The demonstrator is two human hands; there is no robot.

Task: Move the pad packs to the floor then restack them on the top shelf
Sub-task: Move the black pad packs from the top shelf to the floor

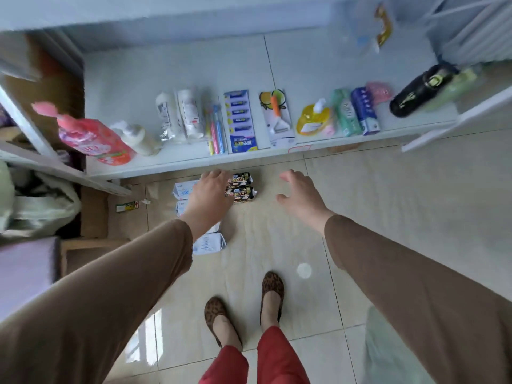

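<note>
Several pad packs lie on the tiled floor below the white shelf (194,164). Two black-and-gold packs (241,187) sit side by side. White-and-blue packs (181,189) lie to their left, and another white pack (209,243) lies nearer to me. My left hand (210,195) hangs over the packs, fingers spread down, partly hiding the white ones; whether it touches them I cannot tell. My right hand (300,195) hovers open to the right of the black packs, holding nothing.
The shelf carries a pink bottle (91,137), a white pump bottle (135,137), toothbrushes (214,128), a battery card (241,120), a peeler card (277,117), a yellow pouch (313,120) and a black flask (421,90). Boxes and bags crowd the left. My feet (243,306) stand on the tiles.
</note>
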